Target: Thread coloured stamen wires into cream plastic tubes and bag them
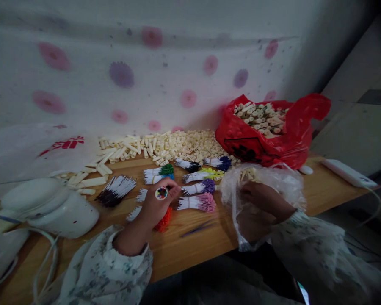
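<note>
Hands are sitting apart over the bench (pixel 174 258): the left hand (pixel 153 212) is wrapping a pale tube (pixel 161 193), coloured tips facing up, while the right hand (pixel 266 199) is working at a clear bag (pixel 287 188), grip unclear. Tube is looking light, stiff, smooth, probably best held round its barrel; beyond, stick bundles (pixel 198 202) are lying before cream pieces (pixel 180 144).

Flowered sheeting (pixel 171 67) hangs behind a wooden table (pixel 190 248).

The clear bag (pixel 287 181) is plastic (glossy, crinkled), the table (pixel 180 250) wood.
</note>
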The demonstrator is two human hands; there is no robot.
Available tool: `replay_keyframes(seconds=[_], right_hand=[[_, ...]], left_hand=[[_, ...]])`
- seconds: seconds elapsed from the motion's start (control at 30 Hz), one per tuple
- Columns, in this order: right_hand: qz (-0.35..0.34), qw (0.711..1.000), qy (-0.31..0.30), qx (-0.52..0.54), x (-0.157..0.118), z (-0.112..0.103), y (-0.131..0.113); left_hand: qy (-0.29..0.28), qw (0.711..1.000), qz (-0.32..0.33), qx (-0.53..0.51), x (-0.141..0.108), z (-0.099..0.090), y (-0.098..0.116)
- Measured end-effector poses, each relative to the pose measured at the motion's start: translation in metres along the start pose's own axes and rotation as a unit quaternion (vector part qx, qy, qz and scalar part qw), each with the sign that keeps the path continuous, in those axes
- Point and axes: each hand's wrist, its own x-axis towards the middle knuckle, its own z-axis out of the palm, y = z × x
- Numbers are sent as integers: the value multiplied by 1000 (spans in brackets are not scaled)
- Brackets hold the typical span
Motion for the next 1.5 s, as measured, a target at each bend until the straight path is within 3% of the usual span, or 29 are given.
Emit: replay_keyframes(seconds=[0.07, 0.13, 0.3, 0.43, 0.53, 0.67, 0.73, 0.8, 0.93, 1.03, 1.2, 1.43, 1.5], right_hand=[[-9, 994, -103, -18, 6, -6, -2], [-13, 988, -150, -30, 14, -12, -3], [13, 991, -120, -57, 35, -9, -5], [-13, 990, -123, -61, 43, 1, -10], [-22, 993, -102, -63, 37, -5, -10], [-10, 996, -61, -59, 8, -25, -13], [-6, 999, -11, -38, -10, -28, -29], [-46, 994, 88, 45, -25, -23, -59], [-259, 955, 69, 131, -30, 5, -136], [-311, 945, 42, 98, -18, 23, -171], [-313, 944, 20, 105, -2, 32, -182], [-232, 955, -77, 167, 5, 21, -186], [-228, 947, -94, 205, 7, 16, -184]], left_hand=[[1, 1000, -4, -5, 0, 0, 0], [4, 1000, -9, -6, 0, 0, 0], [-2, 1000, 1, -6, -2, 1, -2], [-9, 1000, -9, -16, -1, 1, -5], [-1, 1000, -12, -21, -1, 0, -5], [-7, 1000, -11, -24, -3, 1, -1], [-27, 999, -18, -32, -5, 5, 3], [-64, 995, -31, -64, -9, 11, 7], [-116, 979, -62, -154, -14, 24, 14], [-92, 969, -99, -208, -14, 27, 11], [-35, 947, -152, -280, -9, 22, 1], [-127, 953, -142, -233, -4, 10, 0], [-125, 962, -141, -200, -3, 7, 1]])
